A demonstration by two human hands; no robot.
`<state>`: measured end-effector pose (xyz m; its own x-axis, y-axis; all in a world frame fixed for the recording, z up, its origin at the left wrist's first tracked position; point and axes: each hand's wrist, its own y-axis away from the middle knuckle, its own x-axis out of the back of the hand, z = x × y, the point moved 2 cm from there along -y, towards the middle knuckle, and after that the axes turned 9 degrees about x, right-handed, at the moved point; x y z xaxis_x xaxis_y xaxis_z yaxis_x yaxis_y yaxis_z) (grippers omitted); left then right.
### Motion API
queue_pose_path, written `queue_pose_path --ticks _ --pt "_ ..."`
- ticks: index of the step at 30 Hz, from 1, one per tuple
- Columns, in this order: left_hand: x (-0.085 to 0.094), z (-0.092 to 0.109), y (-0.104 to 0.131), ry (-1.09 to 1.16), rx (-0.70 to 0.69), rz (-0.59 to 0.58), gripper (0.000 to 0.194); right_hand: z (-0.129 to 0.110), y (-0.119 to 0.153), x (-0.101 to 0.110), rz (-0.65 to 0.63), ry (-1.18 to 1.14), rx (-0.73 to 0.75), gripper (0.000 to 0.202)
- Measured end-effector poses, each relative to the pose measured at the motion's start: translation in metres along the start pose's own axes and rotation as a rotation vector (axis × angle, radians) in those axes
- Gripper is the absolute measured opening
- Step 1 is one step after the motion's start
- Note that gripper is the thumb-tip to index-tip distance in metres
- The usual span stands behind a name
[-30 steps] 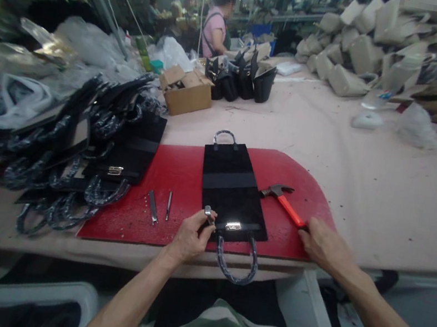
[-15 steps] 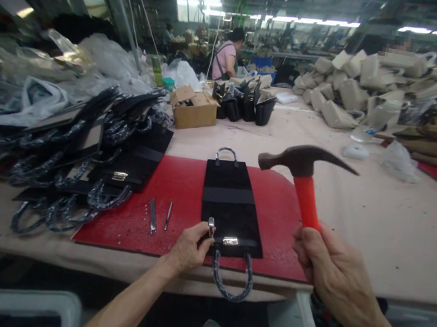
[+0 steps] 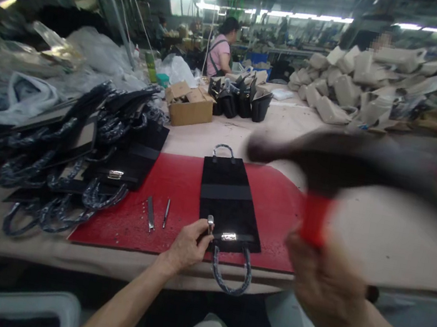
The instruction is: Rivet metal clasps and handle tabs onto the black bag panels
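A flat black bag piece (image 3: 226,187) with a wrapped handle at each end lies on a red board (image 3: 182,179). Near its lower edge is a shiny metal clasp (image 3: 228,236). My left hand (image 3: 187,245) pinches a small metal punch (image 3: 210,223) upright at the lower left corner of the piece. Raised at the right, my right hand (image 3: 327,278) is wrapped round the orange grip of a hammer (image 3: 323,165), whose head is blurred by motion. A flat metal strip (image 3: 150,213) and a thin metal rod (image 3: 166,213) lie left of my left hand.
Black bag pieces with wrapped handles (image 3: 116,168) are piled at the left. Farther back stand an open cardboard box (image 3: 191,113), black bags (image 3: 238,102) and a heap of beige pieces (image 3: 345,90). A person in pink (image 3: 220,54) is behind the table.
My right hand has brought the hammer up closer to the camera, and it now looks larger and blurred. My left hand still holds the punch at the same corner. The view has shifted slightly.
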<state>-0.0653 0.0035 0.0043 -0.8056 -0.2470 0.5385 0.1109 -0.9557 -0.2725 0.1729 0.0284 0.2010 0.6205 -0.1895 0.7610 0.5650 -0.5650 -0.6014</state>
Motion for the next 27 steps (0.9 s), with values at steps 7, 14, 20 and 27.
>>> queue_pose_path --ticks 7,14,20,27 --pt "-0.001 -0.003 0.001 0.021 0.002 -0.001 0.014 0.044 0.041 -0.037 -0.637 -0.074 -0.253 0.029" --pt "-0.002 -0.005 0.003 0.042 0.009 -0.023 0.015 0.113 0.091 -0.071 -0.662 -0.032 -0.663 0.030" --pt "-0.001 -0.006 0.005 0.034 0.002 0.008 0.019 0.087 0.092 -0.076 -0.489 0.369 -0.462 0.022" --pt "-0.003 -0.001 0.015 -0.003 -0.137 -0.003 0.014 0.024 0.093 -0.128 -0.681 -0.014 -0.694 0.031"
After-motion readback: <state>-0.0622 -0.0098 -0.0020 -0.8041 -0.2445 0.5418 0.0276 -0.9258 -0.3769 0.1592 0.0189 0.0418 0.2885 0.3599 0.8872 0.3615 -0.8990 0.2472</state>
